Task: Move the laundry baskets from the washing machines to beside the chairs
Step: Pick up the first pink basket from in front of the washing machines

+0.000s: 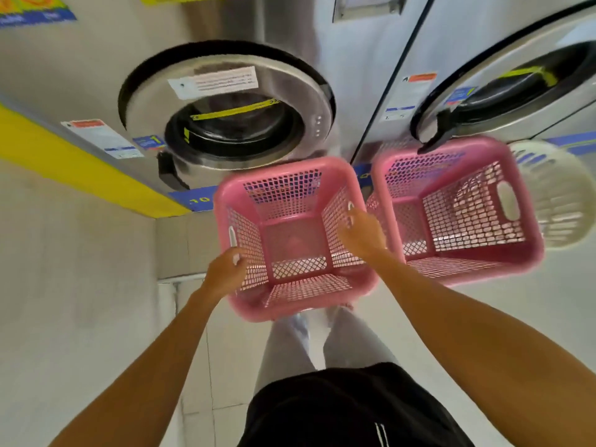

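Observation:
An empty pink mesh laundry basket [292,240] stands below the left washing machine [225,108]. My left hand [225,269] is closed on its left rim, close to the handle slot. My right hand [362,233] is over its right rim with fingers curled at the handle slot. A second empty pink basket [458,211] sits just to the right, under the right washing machine [503,88]. Past that one lies a white basket [554,195], partly hidden. No chairs are in view.
Both machine doors hang open above the baskets; the right door's black latch [438,133] dips over the second basket's rim. A white wall with a yellow band [80,166] closes the left side. My legs [322,350] stand on the pale tiled floor behind the baskets.

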`<state>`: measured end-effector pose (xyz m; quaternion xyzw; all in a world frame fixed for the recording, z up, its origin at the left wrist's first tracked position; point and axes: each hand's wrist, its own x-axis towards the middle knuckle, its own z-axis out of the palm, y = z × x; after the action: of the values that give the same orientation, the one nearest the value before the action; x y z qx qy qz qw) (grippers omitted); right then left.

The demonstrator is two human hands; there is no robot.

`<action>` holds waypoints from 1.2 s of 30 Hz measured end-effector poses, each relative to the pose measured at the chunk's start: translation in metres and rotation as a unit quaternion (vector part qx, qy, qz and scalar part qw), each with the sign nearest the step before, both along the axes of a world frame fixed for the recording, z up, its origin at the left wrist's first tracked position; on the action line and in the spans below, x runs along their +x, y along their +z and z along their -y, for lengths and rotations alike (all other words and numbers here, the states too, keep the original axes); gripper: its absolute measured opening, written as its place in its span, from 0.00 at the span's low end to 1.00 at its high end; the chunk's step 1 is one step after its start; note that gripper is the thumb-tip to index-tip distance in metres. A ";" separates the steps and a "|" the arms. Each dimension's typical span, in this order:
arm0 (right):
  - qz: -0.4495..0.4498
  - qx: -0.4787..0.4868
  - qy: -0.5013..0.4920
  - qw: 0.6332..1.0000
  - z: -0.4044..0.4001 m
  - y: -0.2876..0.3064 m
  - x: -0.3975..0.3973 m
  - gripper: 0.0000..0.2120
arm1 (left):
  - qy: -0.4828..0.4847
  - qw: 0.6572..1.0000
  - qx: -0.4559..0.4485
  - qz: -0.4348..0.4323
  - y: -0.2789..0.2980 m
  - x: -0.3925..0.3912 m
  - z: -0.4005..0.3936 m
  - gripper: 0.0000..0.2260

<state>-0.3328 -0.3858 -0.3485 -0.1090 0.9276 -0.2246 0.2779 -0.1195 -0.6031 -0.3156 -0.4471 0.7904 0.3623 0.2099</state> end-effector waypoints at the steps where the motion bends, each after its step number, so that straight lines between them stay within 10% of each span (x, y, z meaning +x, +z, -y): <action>1: -0.011 0.007 -0.010 1.000 -0.001 -0.005 0.002 0.22 | -0.004 1.000 -0.004 0.000 -0.004 -0.001 0.006 0.15; 10: 0.030 0.103 -0.025 0.994 -0.001 -0.074 -0.010 0.41 | 0.021 0.998 -0.055 -0.004 -0.080 -0.005 0.044 0.31; 19: -0.056 -0.012 0.030 0.998 -0.026 -0.115 -0.035 0.42 | 0.051 0.993 -0.071 -0.074 -0.135 0.002 0.037 0.42; 36: 0.018 0.006 0.104 0.994 -0.048 -0.037 -0.013 0.44 | 0.045 0.998 -0.032 0.024 -0.062 0.063 -0.003 0.42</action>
<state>-0.3454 -0.3374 -0.3854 -0.1995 0.9075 -0.1908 0.3168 -0.0565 -0.6005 -0.3777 -0.4970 0.7754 0.3353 0.1982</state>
